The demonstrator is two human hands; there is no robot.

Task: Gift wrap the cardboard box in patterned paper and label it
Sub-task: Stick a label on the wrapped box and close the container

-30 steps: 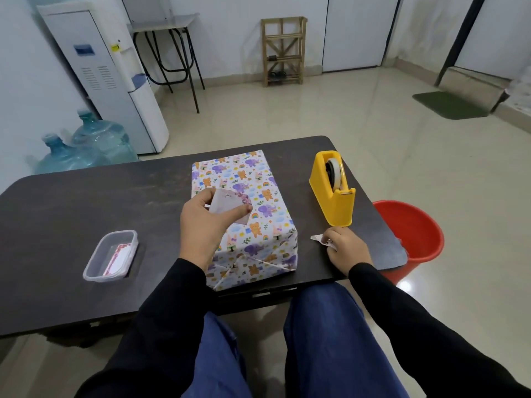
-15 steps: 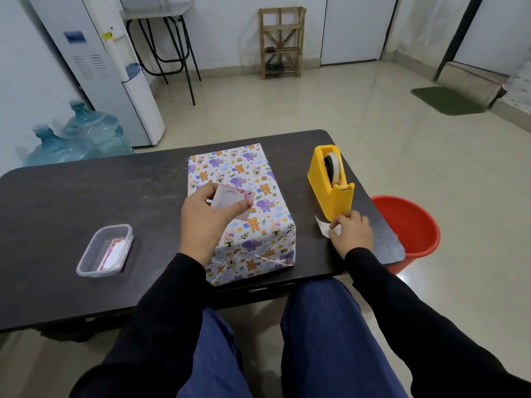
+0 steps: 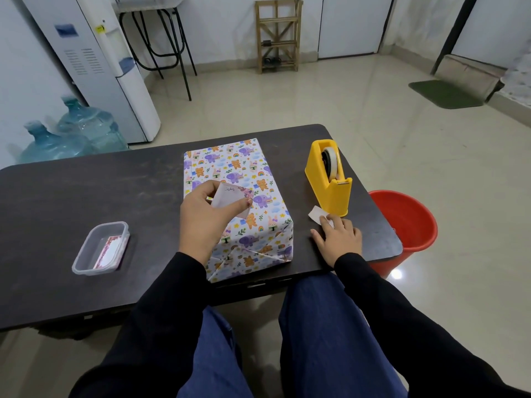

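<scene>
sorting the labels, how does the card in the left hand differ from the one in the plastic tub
The card in the left hand is pinched, tilted above the wrapped box; the tub card lies untouched in the tub. The held one shows handwriting; the tub one looks blank. Both have pink floral edging.

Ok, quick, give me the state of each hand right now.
Left hand: closed on the gift label, held above the wrapped box.
Right hand: open, fingertips resting on a paper scrap on the table.
</scene>
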